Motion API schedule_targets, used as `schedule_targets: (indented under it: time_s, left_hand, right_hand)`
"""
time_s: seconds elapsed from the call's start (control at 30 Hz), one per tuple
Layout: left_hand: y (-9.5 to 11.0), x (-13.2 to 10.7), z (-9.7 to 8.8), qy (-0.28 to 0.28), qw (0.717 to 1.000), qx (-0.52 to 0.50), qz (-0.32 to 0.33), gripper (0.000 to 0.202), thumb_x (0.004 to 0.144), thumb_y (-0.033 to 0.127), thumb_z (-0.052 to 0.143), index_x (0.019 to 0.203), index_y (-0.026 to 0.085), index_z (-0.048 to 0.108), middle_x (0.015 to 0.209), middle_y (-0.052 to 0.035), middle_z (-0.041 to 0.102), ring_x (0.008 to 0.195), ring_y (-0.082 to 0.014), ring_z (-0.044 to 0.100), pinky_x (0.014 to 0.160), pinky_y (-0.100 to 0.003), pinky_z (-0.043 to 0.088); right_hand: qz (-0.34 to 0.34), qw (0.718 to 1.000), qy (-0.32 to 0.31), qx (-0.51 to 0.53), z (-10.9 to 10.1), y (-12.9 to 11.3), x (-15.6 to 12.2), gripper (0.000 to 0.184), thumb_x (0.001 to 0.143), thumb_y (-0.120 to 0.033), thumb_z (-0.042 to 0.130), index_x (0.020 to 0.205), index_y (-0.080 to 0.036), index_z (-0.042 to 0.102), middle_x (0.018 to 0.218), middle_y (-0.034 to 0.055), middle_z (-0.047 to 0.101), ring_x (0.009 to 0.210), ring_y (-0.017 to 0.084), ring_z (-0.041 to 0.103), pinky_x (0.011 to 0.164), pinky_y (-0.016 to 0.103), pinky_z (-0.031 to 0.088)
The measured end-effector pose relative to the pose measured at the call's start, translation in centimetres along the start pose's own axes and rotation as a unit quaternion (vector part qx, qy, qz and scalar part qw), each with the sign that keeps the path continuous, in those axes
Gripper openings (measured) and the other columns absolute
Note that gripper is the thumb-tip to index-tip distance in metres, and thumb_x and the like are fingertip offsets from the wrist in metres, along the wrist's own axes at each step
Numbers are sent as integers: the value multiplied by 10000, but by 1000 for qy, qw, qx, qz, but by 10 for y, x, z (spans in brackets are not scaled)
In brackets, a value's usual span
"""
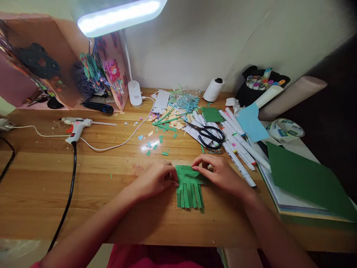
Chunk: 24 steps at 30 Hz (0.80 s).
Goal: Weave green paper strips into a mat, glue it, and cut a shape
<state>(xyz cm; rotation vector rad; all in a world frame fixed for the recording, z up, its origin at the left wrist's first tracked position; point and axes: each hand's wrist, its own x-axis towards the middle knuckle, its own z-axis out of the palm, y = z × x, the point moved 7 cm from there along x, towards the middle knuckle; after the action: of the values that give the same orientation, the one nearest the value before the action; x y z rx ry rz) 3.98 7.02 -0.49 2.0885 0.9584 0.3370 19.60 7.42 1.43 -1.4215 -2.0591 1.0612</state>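
Two bare hands meet over a small panel of woven green strips (188,176) near the front of a wooden desk (39,193), its loose ends hanging toward 6 o'clock. The panel lies flat on the desktop — probably so that the wood backs the thin strips while both hands stay free for the edges. The left hand (159,179) sits at the panel's 9 o'clock side, likely steadying it, while the right hand (221,173) reaches in from 3 o'clock to the upper part, its forearm clear of the hanging ends. A lamp (122,18) at 11 o'clock casts its light over the work, and scissors (204,130) rest at 1 o'clock on a clutter of markers (238,149), seemingly parked within reach. A glue gun (79,127) lies at 10 o'clock, well apart from the paper, perhaps to keep its nozzle away. Paper scraps (182,102) are heaped toward 12 o'clock, leaving the near wood for the panel. As for the grip, the right thumb and forefinger come together at their tips, apparently pinched on the panel's top strip; the left fingers curl in close against the edge — whether they clamp the paper or merely press it cannot be told
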Motion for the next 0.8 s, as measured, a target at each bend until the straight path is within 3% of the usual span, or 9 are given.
schedule_targets:
  time_s: [0.17,0.37,0.6,0.7,0.8]
  left_hand:
    - [2,0,1,-7,1000,18,5,25,758,154,668,750,176,661,738,8,572,670,-109,515,595,-202,356]
    - [9,1,-1,-18,999,24,42,162,770,61,594,801,196,679,857,-14,604,800,-137,552,693,-222,396]
    - [15,0,-2,-29,998,16,56,127,795,73,562,779,176,634,865,-18,575,828,-141,530,716,-238,397]
    - [1,3,-19,39,999,-28,10,76,846,190,550,793,166,600,804,-14,577,760,-136,527,681,-244,404]
    - [-28,-1,-46,191,974,-14,-118,90,846,238,552,799,164,573,768,-14,592,691,-141,529,628,-255,400]
  right_hand:
    - [-8,1000,-4,-9,0,-2,0,98,861,-287,553,839,-219,620,846,1,667,731,140,576,617,247,406]
    - [-9,1000,4,-8,-2,-1,0,132,867,-303,534,840,-213,626,853,19,674,726,149,579,604,253,413]
    - [-11,1000,-1,-11,-1,-2,0,122,869,-291,537,852,-209,626,863,23,669,741,152,577,633,258,415]
    - [-6,1000,3,-15,-1,-1,1,132,870,-302,535,846,-207,624,864,30,669,745,159,579,639,265,416]
    - [-9,1000,-11,-12,1,-2,1,131,866,-298,536,846,-204,626,861,35,668,730,158,571,640,272,420]
